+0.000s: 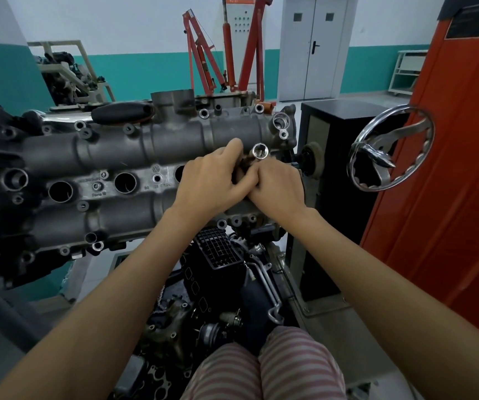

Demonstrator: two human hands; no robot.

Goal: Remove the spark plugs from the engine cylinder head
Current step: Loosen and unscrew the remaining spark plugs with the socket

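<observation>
The grey engine cylinder head [122, 145] lies across the left and middle, mounted on a stand. Three round plug wells [60, 191] show dark and open along its centre line. At the right end, my left hand [212, 180] and my right hand [275, 186] meet with curled fingers around a chrome socket tool [260, 151]. The tool's open round end points up and away from me between the fingertips. The part of the tool under the hands and the well below it are hidden. No spark plug is plainly visible.
A chrome handwheel [391, 148] on the black stand column [336, 157] sits right of the hands. An orange cabinet [449, 183] fills the right side. A black intake part [218, 255] and loose engine parts lie below, near my striped trousers. Red engine hoists [203, 59] stand behind.
</observation>
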